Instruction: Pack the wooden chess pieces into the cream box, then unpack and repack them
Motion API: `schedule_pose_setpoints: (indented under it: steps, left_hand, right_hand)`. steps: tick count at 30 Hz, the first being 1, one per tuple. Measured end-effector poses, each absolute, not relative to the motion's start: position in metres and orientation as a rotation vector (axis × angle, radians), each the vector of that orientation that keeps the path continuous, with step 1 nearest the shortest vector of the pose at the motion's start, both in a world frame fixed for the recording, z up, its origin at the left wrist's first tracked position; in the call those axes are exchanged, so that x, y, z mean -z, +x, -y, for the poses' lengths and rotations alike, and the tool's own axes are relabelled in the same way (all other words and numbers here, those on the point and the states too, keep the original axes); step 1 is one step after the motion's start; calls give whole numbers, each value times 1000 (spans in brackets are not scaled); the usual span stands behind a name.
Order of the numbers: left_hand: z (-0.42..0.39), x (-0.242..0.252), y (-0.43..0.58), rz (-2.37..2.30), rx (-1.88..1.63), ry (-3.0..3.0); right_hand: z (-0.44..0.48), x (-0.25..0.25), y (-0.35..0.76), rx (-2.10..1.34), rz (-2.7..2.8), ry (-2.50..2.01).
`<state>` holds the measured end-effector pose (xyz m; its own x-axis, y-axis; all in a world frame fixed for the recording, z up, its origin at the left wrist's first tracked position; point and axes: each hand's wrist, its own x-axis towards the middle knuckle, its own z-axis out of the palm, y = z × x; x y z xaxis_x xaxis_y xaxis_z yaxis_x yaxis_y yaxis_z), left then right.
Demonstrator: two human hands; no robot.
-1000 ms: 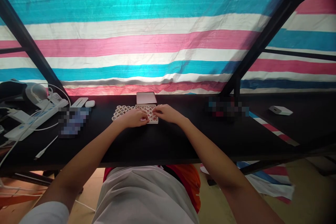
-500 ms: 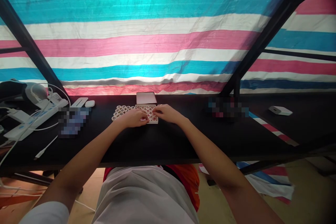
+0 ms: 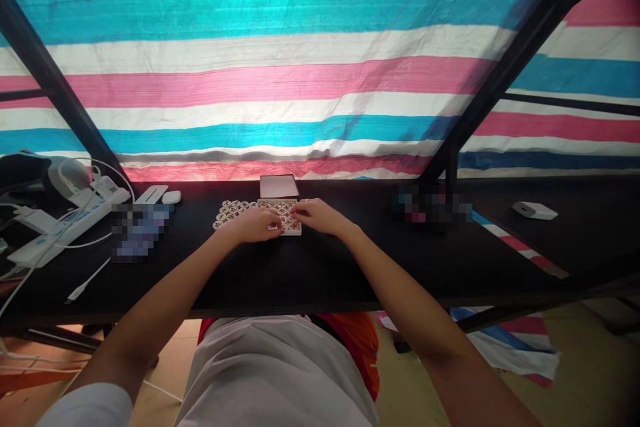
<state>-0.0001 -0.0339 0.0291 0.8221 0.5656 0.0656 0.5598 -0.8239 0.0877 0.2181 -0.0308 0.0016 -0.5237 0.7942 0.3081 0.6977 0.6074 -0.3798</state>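
Both my hands rest on a small pale tray [image 3: 296,230] of round game pieces with red marks, on a black table [image 3: 320,267]. My left hand [image 3: 255,224] lies curled over the tray's left part, fingertips on the pieces. My right hand [image 3: 317,215] touches the tray's right edge with its fingertips on a piece; whether either hand grips a piece is hidden by the fingers. Several loose round pieces [image 3: 231,211] lie just left of the tray. A flat box lid [image 3: 279,186] lies behind the tray.
Power strips and white cables [image 3: 60,227] crowd the table's left end, beside a white mouse-like object [image 3: 171,197]. A small white box [image 3: 534,210] sits at the far right. A striped tarp [image 3: 300,80] hangs behind, with black frame bars crossing it.
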Motion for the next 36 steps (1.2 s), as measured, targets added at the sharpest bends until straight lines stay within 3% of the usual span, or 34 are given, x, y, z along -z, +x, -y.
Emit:
schedule_pose_setpoints:
  steps: [36]
  left_hand:
    - [34, -30, 0, -948, -103, 2932]
  right_hand:
    - [32, -4, 217, -300, 2380, -1191]
